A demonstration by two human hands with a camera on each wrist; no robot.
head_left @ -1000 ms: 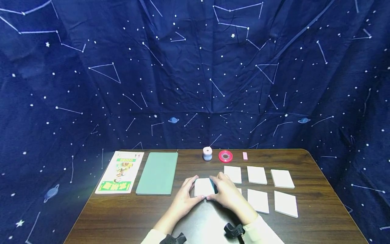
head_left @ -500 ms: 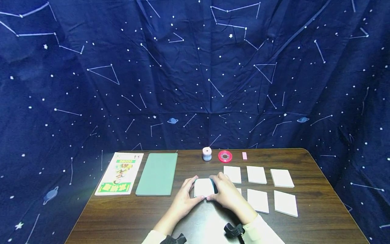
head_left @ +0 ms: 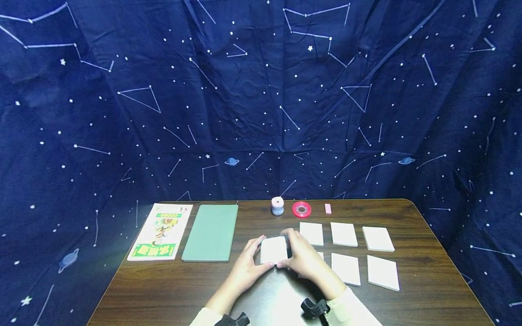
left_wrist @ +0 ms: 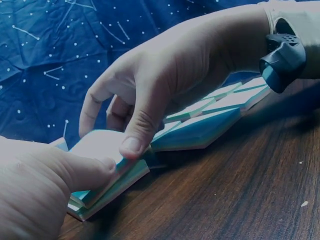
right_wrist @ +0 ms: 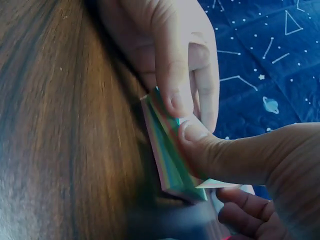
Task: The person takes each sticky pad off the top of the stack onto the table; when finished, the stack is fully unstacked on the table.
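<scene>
Between both hands, in the middle of the desk, is a small pile of square paper pads with white tops. Coloured layers show along the edges of the pile in the right wrist view, and its upper part tilts away from the lower. My left hand grips the left side, thumb at the near edge. On the opposite side my right hand holds the pile, its thumb also pressing the near edge. Several similar white-topped pads lie in two rows to the right, one partly hidden by the right hand.
A green notebook and a printed booklet lie at the left. Along the back edge stand a pale spool, a red ring-shaped reel and a small pink block. A dark starry cloth hangs behind the desk.
The right hand's fingers have shifted slightly left and away at the pile's far corner. The blue strip seen along the top's right side no longer shows. The left hand stays in place.
</scene>
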